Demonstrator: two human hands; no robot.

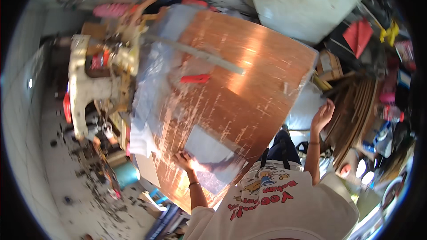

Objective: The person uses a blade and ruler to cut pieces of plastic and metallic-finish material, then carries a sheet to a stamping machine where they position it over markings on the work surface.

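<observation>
My left hand rests on the wooden tabletop, at the left edge of a grey rectangular sheet. Its fingers look spread and nothing shows in them. Out past the table's right edge, my right hand is raised with its fingers apart, holding nothing that I can see. A long grey strip like a ruler lies across the far part of the table. Near it is a small red piece. A glossy patch covers the lower part of the grey sheet.
Clear plastic sheeting lies along the table's left side. A cream sewing machine stands further left. At the back left a co-worker's arm reaches toward another machine. Stacked brown boards and a clear bottle are on the right.
</observation>
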